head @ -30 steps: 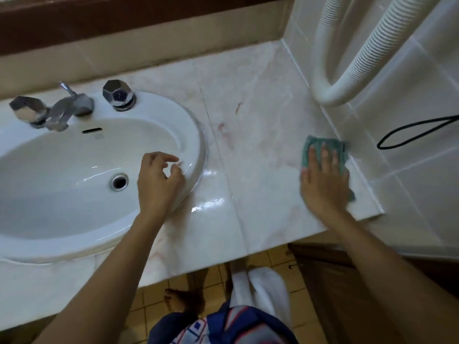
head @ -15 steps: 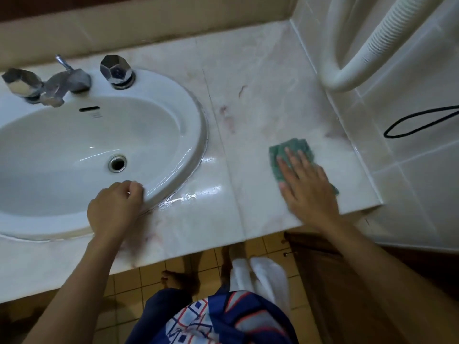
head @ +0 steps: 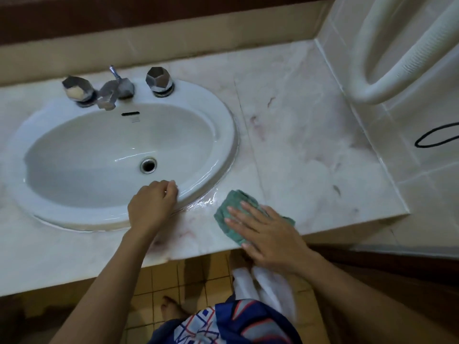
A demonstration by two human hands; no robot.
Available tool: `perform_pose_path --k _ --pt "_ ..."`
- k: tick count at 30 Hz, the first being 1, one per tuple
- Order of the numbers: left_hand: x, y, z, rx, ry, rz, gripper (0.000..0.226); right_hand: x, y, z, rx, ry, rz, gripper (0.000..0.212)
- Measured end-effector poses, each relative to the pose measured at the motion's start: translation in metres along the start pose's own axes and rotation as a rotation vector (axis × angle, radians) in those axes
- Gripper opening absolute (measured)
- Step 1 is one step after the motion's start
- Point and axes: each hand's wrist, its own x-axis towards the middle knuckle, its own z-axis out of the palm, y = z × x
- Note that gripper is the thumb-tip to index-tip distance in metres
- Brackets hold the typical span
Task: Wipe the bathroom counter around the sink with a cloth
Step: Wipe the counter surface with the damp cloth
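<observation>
- The green cloth [head: 233,198] has slid left across the counter [head: 310,145] and now lies at the front edge, just beside the sink [head: 223,125].
- The right hand [head: 268,234] presses it, fingers straight.
- The left hand [head: 151,207] stays on the sink's front rim, fingers curled, holding nothing.
- The cloth is nubbly and crumpled, the counter pale veined marble, the sink glossy and oval.

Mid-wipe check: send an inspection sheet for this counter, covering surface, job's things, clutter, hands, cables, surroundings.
Surface: marble counter, reddish marks right of the sink, wet sheen beside its rim.
Job's things: green cloth flat on the counter near its front edge.
Clutter: nothing seen.
Hands: right hand presses flat on the cloth; left hand, fingers curled, rests on the sink's front rim.
Cables: black cable looped against the tiled wall.
Surroundings: ribbed white hose, chrome faucet, yellow floor tiles.
</observation>
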Motion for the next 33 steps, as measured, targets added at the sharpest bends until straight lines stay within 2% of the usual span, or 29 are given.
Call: perform_pose_path --k 1,2,4,6,8,10,12,14,15,16,17,19,22,24,26,27,29,31,33 --pt "0.000 -0.001 -0.001 -0.001 0.002 0.014 0.044 0.002 0.024 -0.001 -0.044 0.011 0.059 0.061" --pt "0.001 -0.002 -0.001 -0.004 -0.006 0.023 0.044 0.009 0.046 -0.007 -0.045 0.011 0.201 0.061" --pt "0.001 -0.006 -0.001 -0.031 -0.020 0.048 0.042 0.031 0.068 -0.018 0.034 0.077 0.572 0.061" --pt "-0.002 -0.011 -0.003 -0.121 -0.006 0.080 0.033 0.060 0.045 -0.015 0.101 0.199 0.881 0.060" --pt "-0.008 -0.021 -0.006 -0.283 0.020 0.159 0.022 0.091 -0.020 -0.003 0.125 0.279 1.006 0.061" --pt "-0.015 -0.038 -0.011 -0.286 0.060 0.220 0.026 0.102 -0.098 0.015 0.102 0.226 0.840 0.064" --pt "-0.020 -0.062 -0.019 -0.139 0.109 0.143 0.036 0.079 -0.140 0.027 0.018 0.093 0.456 0.064" --pt "-0.028 -0.093 -0.027 -0.018 0.106 0.059 0.045 0.043 -0.112 0.023 -0.070 -0.010 0.125 0.061" --pt "-0.032 -0.109 -0.030 0.022 0.090 0.053 0.049 0.027 -0.084 0.021 -0.104 -0.051 0.066 0.059" --pt "-0.036 -0.122 -0.032 0.052 0.069 0.076 0.052 0.016 -0.055 0.016 -0.141 -0.059 0.082 0.058" --pt "-0.039 -0.131 -0.032 0.074 0.047 0.115 0.054 0.012 -0.028 0.009 -0.145 -0.057 0.178 0.058" --pt "-0.037 -0.138 -0.032 0.087 0.011 0.151 0.053 0.024 -0.001 -0.005 -0.035 -0.031 0.492 0.060" --pt "-0.034 -0.132 -0.028 0.041 -0.022 0.097 0.045 0.079 -0.037 0.001 0.068 0.165 0.917 0.059" --pt "-0.034 -0.131 -0.025 0.012 -0.030 0.081 0.040 0.115 -0.097 0.011 0.120 0.218 1.051 0.065" --pt "-0.033 -0.132 -0.025 0.002 -0.037 0.078 0.039 0.134 -0.167 0.027 0.130 0.175 0.993 0.071" --pt "-0.034 -0.132 -0.026 0.001 -0.038 0.074 0.039 0.131 -0.196 0.035 0.113 0.141 0.899 0.071" --pt "-0.032 -0.132 -0.027 0.003 -0.054 0.078 0.040 0.106 -0.216 0.039 0.044 0.086 0.595 0.067" --pt "-0.030 -0.133 -0.029 0.000 -0.077 0.092 0.040 0.072 -0.177 0.030 0.001 0.033 0.336 0.063" --pt "-0.030 -0.135 -0.030 -0.010 -0.090 0.100 0.040 0.048 -0.116 0.017 -0.008 0.004 0.328 0.062"
